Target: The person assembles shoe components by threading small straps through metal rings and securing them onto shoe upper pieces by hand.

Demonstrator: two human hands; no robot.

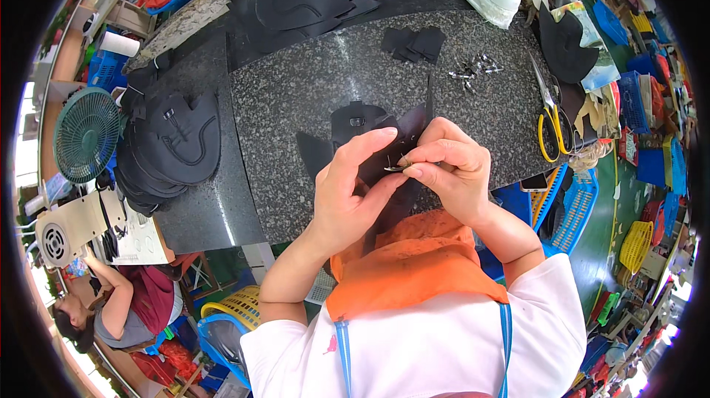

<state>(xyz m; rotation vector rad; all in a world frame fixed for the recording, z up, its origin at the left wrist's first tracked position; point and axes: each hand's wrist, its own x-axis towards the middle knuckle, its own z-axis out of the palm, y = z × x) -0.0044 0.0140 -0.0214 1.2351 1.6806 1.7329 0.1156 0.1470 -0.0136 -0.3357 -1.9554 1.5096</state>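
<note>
One black piece (416,121), matt and pointed, is at the near edge of the speckled tabletop (288,102). One thin, shiny metal fitting (394,168) shows beside it. Right hand (451,172): grip pinched narrow on the fitting. Left hand (344,195): thumb and forefinger apart; hold cannot be told. Yellow-handled scissors (549,121): one pair. Loose metal parts (477,70): several, overlapping, count uncertain.

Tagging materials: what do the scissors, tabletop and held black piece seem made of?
Scissors: silvery, shiny blades suggest steel; smooth yellow handles, probably plastic. Tabletop: speckles and glare suggest polished granite. Black piece: thin, smooth, slight sheen; leather or synthetic, can't tell.
</note>
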